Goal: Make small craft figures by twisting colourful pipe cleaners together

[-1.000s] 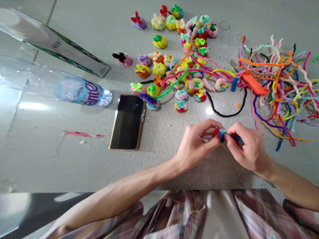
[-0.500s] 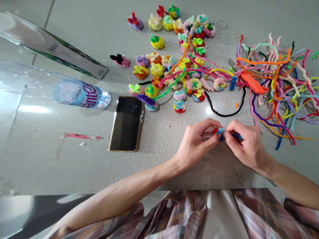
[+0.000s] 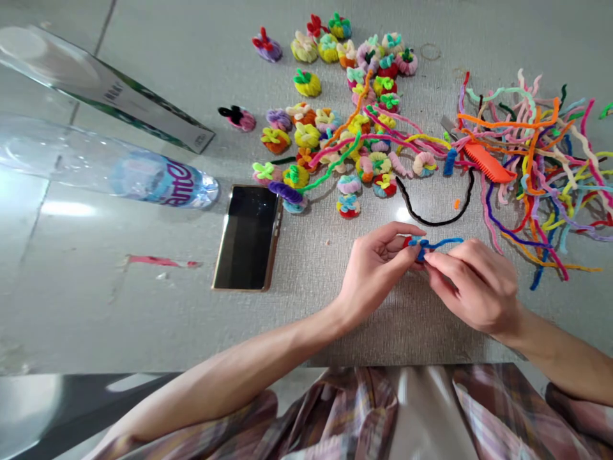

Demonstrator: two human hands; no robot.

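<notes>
My left hand (image 3: 376, 265) is closed, its thumb and fingertips pinching a small red and blue pipe-cleaner piece (image 3: 421, 246). From that piece a blue pipe cleaner (image 3: 447, 243) sticks out to the right, above my right fingers. My right hand (image 3: 479, 284) is closed too, thumb and forefinger meeting at the lower right of the piece, on its blue part. The fingers cover much of the piece. Just beyond both hands, a black pipe cleaner (image 3: 433, 223) curves on the table.
Loose pipe cleaners (image 3: 536, 185) pile up at the right, with orange-handled scissors (image 3: 488, 163) among them. Several finished little pipe-cleaner figures (image 3: 306, 135) cluster at centre back. A phone (image 3: 246, 236), a plastic bottle (image 3: 163, 182) and a carton (image 3: 143, 105) lie to the left.
My right hand has moved slightly right, its fingers now lower on the piece. The blue strand, mostly hidden before, now shows stretching right. My left hand keeps its hold.
</notes>
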